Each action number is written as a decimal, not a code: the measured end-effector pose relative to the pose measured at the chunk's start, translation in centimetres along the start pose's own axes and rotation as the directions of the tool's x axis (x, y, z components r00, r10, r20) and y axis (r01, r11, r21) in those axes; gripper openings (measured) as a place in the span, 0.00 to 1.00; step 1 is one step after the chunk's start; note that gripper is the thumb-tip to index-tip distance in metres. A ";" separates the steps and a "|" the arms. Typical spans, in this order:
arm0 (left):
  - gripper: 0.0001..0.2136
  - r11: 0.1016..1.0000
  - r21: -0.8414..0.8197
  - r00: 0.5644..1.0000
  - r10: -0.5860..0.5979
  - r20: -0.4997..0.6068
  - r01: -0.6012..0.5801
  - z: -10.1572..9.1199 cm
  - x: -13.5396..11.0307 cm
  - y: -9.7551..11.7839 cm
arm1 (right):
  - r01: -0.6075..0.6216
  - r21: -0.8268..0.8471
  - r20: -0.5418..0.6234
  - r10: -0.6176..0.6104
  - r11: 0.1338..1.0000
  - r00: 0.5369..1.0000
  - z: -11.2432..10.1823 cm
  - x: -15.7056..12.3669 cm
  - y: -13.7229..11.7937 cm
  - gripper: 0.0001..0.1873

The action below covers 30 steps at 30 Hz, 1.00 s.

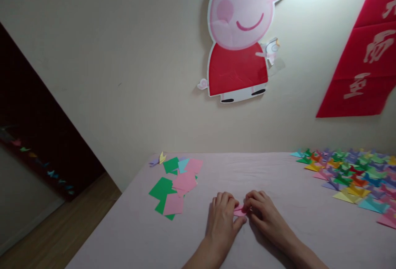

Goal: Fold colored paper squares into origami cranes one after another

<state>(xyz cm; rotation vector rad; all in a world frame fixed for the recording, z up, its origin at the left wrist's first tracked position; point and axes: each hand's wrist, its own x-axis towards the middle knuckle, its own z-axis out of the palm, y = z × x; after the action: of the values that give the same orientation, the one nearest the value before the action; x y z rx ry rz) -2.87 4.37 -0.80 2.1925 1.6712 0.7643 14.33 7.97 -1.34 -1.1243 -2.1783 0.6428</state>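
Observation:
A small piece of folded pink paper [239,211] lies on the table between my two hands. My left hand [223,215] grips its left side, with the thumb along the near edge and the fingers above. At the right end of the paper, the fingertips of my right hand [261,209] pinch it. My fingers cover both ends, so the full shape of the fold is hidden. To the left of my hands lie loose square sheets, among them a pink sheet [173,204] and a green sheet [161,188].
Rows of folded paper figures [352,178] in many colours cover the table's right side. A yellow folded piece [162,158] sits at the far left corner. The wall behind carries a cartoon pig cutout [238,69] and a red banner [359,62]. The table [123,236] has a pale cover.

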 end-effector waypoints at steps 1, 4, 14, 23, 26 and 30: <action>0.11 1.000 -0.003 1.000 0.003 -0.004 -0.003 0.1 0.0 0.0 | -0.001 0.006 0.002 0.001 1.000 1.000 0.0 0.0 0.0 0.10; 0.11 1.000 -0.012 1.000 0.009 -0.017 -0.010 0.1 0.1 -0.1 | 0.000 0.019 0.016 0.000 1.000 1.000 0.0 0.0 0.2 0.10; 0.06 0.997 -0.060 0.995 0.054 -0.079 -0.059 -0.2 0.3 -0.2 | 0.010 0.008 0.024 -0.010 1.000 1.000 0.0 0.2 0.2 0.05; 0.10 0.995 -0.068 0.994 0.071 -0.085 -0.077 -0.3 0.2 -0.1 | -0.055 0.061 0.012 0.054 0.997 0.998 -0.3 0.2 0.0 0.05; 0.06 0.998 -0.005 0.996 0.068 -0.053 -0.068 -0.4 0.2 0.0 | -0.065 0.093 0.006 0.064 0.994 0.998 -0.4 0.2 -0.1 0.04; 0.03 0.997 0.023 0.996 0.070 -0.056 -0.069 -0.4 0.3 0.0 | -0.022 0.088 0.003 0.022 0.996 1.000 -0.5 0.3 0.1 0.05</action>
<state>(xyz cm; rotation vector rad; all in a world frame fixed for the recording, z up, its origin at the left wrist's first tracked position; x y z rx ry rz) -3.02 4.60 -0.42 2.2745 1.6442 0.8381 14.59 8.34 -0.92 -1.1036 -2.1201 0.7430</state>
